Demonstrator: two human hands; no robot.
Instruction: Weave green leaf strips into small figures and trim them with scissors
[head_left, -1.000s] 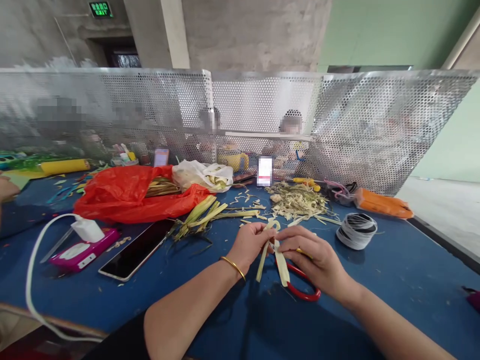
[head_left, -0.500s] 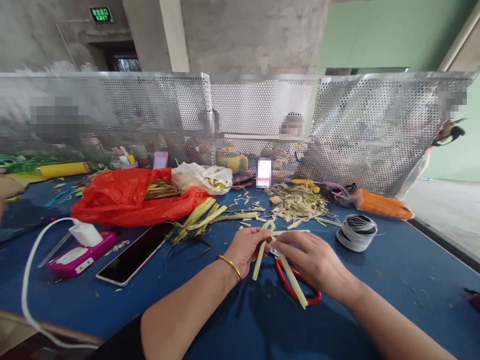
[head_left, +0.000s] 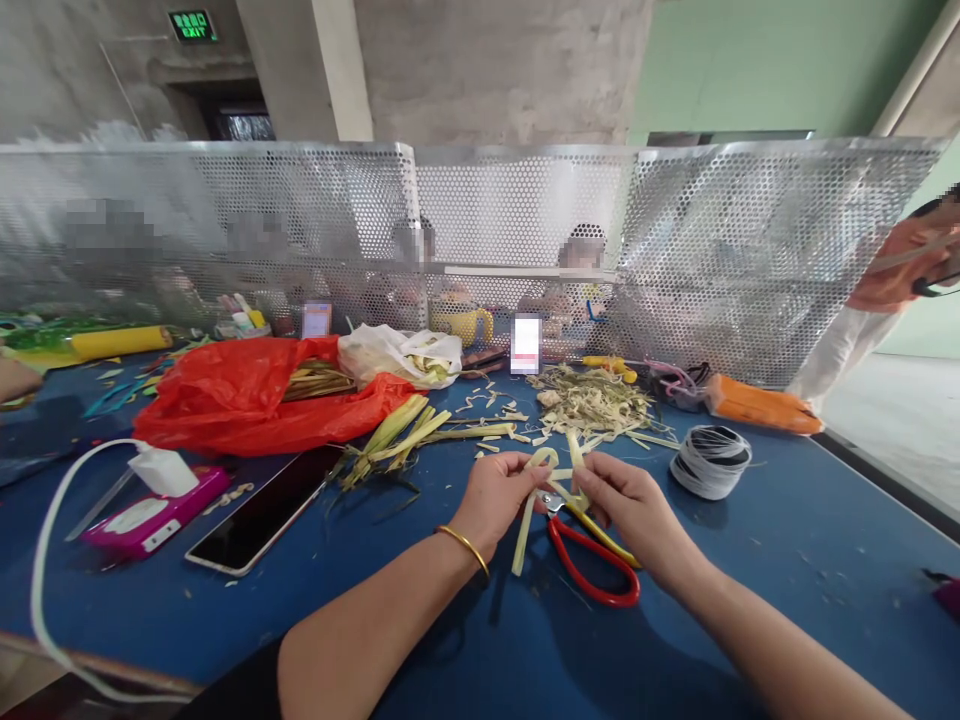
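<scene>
My left hand [head_left: 496, 492] pinches a pale yellow-green leaf strip [head_left: 523, 524] that loops at the top and hangs down toward the blue table [head_left: 795, 540]. My right hand [head_left: 628, 500] pinches the other end of the same strip, which sticks up between its fingers. Red-handled scissors [head_left: 592, 562] lie on the table just under both hands. A gold bangle sits on my left wrist.
A bundle of leaves [head_left: 397, 430], a red plastic bag [head_left: 247, 395], a white bag [head_left: 401, 352], a heap of leaf cuttings [head_left: 596, 400], a wire coil [head_left: 709, 460], a phone [head_left: 262, 510], a pink power bank [head_left: 154, 510]. A perforated metal screen [head_left: 525, 220] backs the table; a person stands far right.
My right hand has lifted its end of the strip from low over the scissors up to point upward. A person has come into view at the far right.
</scene>
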